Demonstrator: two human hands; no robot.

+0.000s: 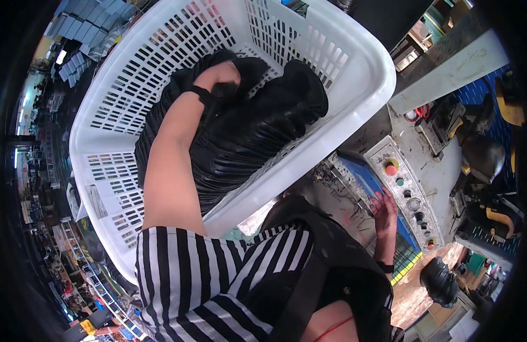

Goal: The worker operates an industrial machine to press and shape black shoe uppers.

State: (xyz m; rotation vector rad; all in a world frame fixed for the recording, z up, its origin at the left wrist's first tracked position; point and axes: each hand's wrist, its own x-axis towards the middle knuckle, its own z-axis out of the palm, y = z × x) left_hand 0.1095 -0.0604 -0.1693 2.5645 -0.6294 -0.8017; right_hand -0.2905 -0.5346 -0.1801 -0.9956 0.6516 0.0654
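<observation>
My left hand (222,78) reaches down into a white slatted plastic basket (354,108). It touches glossy black pieces (235,145), packed close in ridged, bent layers; I cannot make out what they are. Its fingers are hidden among the black pieces, so whether they grip one does not show. A dark band circles that wrist. Lower right, my right hand (384,214) is held with its fingers apart and nothing seen in them. It is beside a blue strip (360,174) along the edge of a machine, close to a grey control panel (409,196) with several buttons.
Right of the basket, a pale metal beam (451,71) slants across the machine. Red-handled pliers or scissors (420,112) lie near it. A black bundle (440,282) sits at lower right, near a yellow-striped edge (407,269). Stacked grey boxes (89,28) stand at far left.
</observation>
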